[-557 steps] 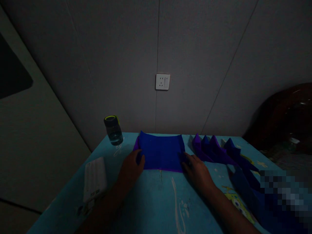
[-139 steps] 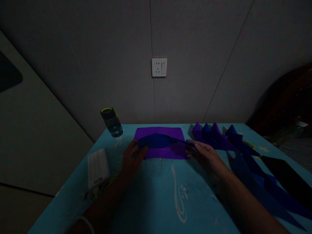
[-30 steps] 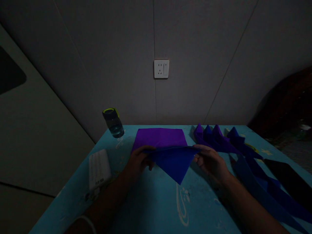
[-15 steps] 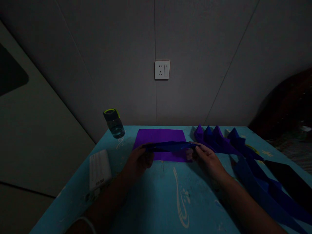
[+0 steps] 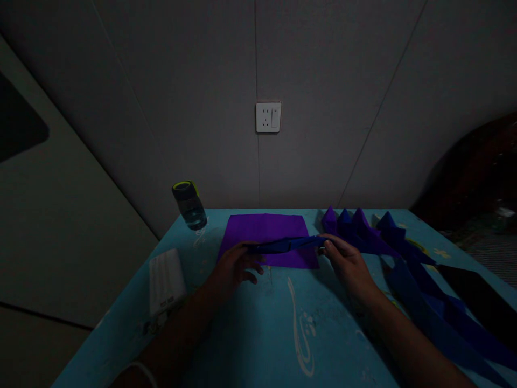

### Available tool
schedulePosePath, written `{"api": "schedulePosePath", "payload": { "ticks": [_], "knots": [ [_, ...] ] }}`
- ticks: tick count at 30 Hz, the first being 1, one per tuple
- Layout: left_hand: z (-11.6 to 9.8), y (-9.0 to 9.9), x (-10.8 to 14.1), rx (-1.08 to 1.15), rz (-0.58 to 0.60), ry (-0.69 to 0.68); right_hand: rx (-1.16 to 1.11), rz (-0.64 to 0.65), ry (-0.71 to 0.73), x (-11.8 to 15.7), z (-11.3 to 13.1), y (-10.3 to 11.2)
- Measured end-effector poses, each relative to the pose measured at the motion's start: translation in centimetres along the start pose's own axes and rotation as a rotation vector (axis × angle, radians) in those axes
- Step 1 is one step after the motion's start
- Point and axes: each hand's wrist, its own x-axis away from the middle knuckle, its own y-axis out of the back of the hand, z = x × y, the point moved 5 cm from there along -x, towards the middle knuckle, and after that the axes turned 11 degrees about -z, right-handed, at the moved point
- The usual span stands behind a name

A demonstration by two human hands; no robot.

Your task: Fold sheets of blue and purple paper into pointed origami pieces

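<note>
A long strip of folded blue paper (image 5: 283,246) is stretched level above the table between my hands. My right hand (image 5: 345,264) pinches its right end between thumb and fingers. At the other end, my left hand (image 5: 234,268) holds the tip near its upper fingers, while its lower fingers hang loose and spread below. Beneath and behind the strip, a flat purple sheet of paper (image 5: 264,226) lies on the table, partly covered by the strip and my hands.
Folded purple and blue paper boats (image 5: 359,231) stand at the back right. More blue folded paper (image 5: 440,318) lies nearer, beside a dark flat object (image 5: 480,296). A water bottle (image 5: 190,207) and a white power bank (image 5: 166,281) are on the left. A wall socket (image 5: 268,117) is behind.
The lower fingers of my left hand have loosened and spread below the paper. The strip's left end has dipped slightly and its folds have shifted. My right hand keeps its pinch.
</note>
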Motion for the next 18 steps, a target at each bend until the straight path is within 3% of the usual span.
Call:
{"api": "schedulePosePath", "payload": {
  "ticks": [8, 18],
  "knots": [
    [-0.1, -0.3, 0.0, 0.015, -0.113, -0.062, -0.11, 0.015, 0.002, 0.1, 0.6, -0.4],
    [-0.5, 0.6, -0.5, -0.04, -0.238, -0.178, -0.186, 0.047, 0.052, 0.1, 0.9, -0.4]
  ]
}}
